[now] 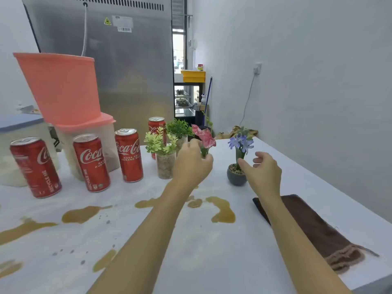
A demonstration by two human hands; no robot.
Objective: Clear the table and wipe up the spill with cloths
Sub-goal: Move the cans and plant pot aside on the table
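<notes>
Clearing has only begun: left hand [192, 164] grips the pink artificial flower [204, 138], right hand [263, 172] is open, brown liquid spill [222, 211] on the white worktop [212, 251] unwiped.

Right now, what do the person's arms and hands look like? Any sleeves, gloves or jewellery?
Both forearms are bare right to the bottom edge of the picture; no sleeve shows. The left hand and the right hand wear no gloves, and I can see no ring, watch or bracelet on the fingers or wrists. No markings or cables show on either arm.

Brown spill [222, 211] on white table [212, 251]; brown cloth [314, 228] folded right
</notes>
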